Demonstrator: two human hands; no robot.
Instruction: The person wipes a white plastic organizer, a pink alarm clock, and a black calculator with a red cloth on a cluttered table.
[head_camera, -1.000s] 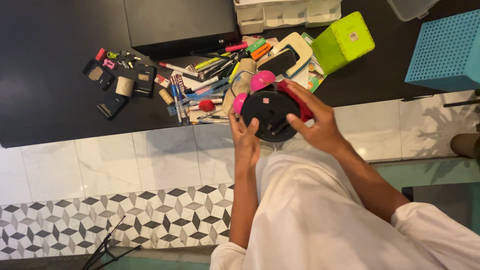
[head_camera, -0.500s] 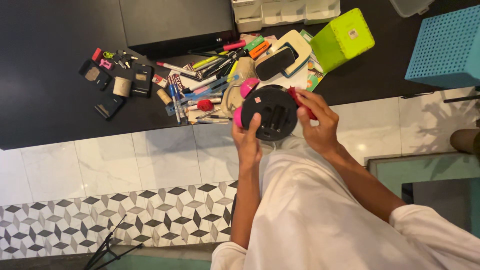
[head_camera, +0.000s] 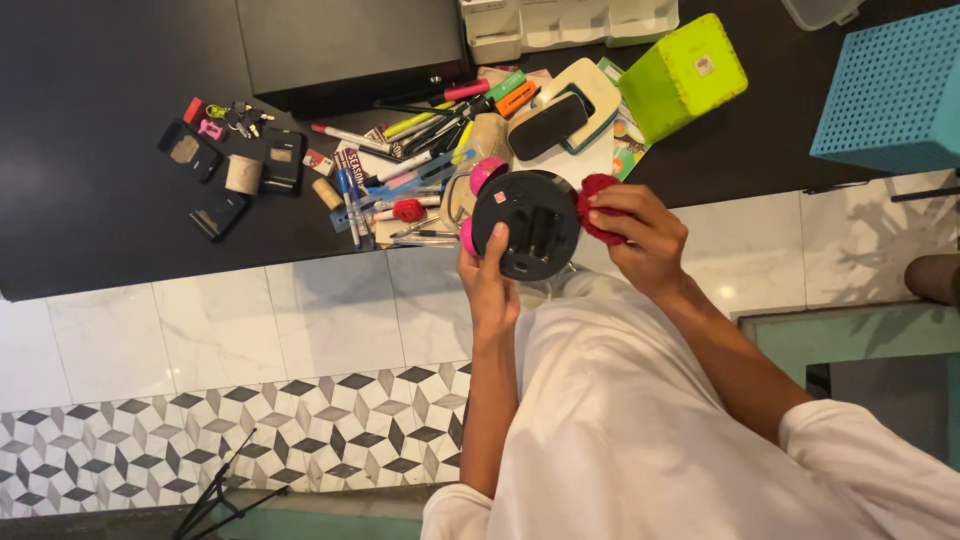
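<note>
My left hand (head_camera: 488, 272) holds a round alarm clock (head_camera: 524, 222) from below, its black back with an open battery slot facing me and two pink bells on its left side. My right hand (head_camera: 640, 232) sits just right of the clock, fingers closed on a red cloth (head_camera: 594, 205) pressed near the clock's right edge. Both hands hover over the front edge of a black table (head_camera: 100, 220).
A heap of pens and markers (head_camera: 410, 150) lies left of the clock. Small black cases and keys (head_camera: 240, 150) lie further left. A lime green box (head_camera: 685, 75), a blue perforated basket (head_camera: 890, 90) and a black case (head_camera: 350, 50) stand at the back.
The clock has turned and shifted slightly left and up. My right hand came off the clock's back and moved to its right side with the red cloth.
</note>
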